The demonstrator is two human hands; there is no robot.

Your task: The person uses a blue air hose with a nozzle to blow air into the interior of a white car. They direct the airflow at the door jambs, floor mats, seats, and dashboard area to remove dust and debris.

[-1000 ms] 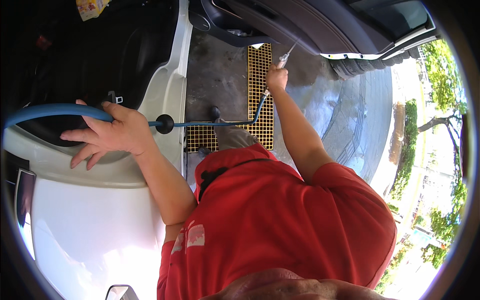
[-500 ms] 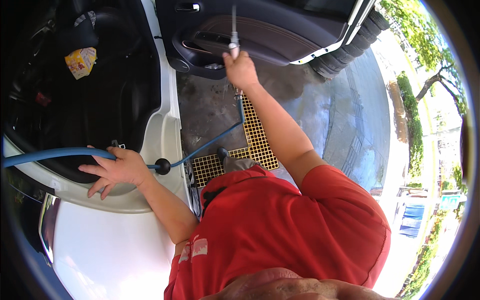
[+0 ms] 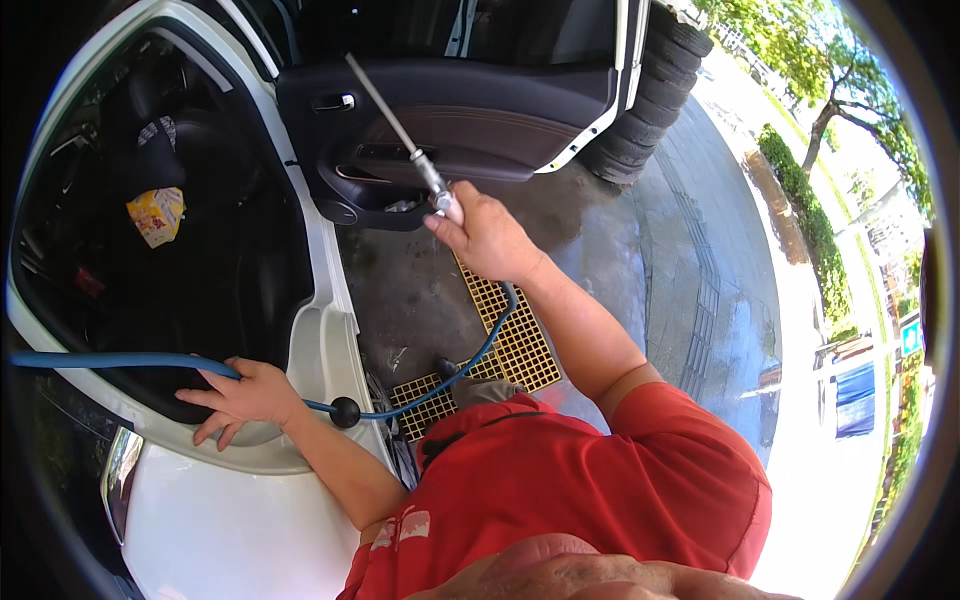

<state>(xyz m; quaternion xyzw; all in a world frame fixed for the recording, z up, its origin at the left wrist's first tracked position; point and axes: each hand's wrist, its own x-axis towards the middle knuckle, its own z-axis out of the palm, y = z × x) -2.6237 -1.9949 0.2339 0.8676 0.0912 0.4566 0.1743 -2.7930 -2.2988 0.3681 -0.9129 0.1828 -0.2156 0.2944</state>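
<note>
My right hand [image 3: 490,235] is closed round the grip of an air blow gun [image 3: 438,190], whose long thin metal nozzle slants up and left in front of the open car door [image 3: 470,125]. A blue air hose [image 3: 495,340] hangs below that hand. My left hand [image 3: 250,393] has its fingers spread at the pale frame of the car's door opening. Another stretch of blue hose [image 3: 110,360] runs against this hand, partly hidden by it, and comes out by the wrist at a black ball [image 3: 345,412].
Inside the dark car cabin lies a yellow-and-white packet [image 3: 156,215]. Stacked tyres [image 3: 650,110] stand beyond the door. Yellow floor grating [image 3: 520,340] lies by my feet, with wet paving [image 3: 690,290] to the right. The white car body [image 3: 230,530] is at lower left.
My right hand has come lower in the picture, and the blow gun's nozzle has tilted from upright to the left. My left hand stays at the door frame. The view has shifted.
</note>
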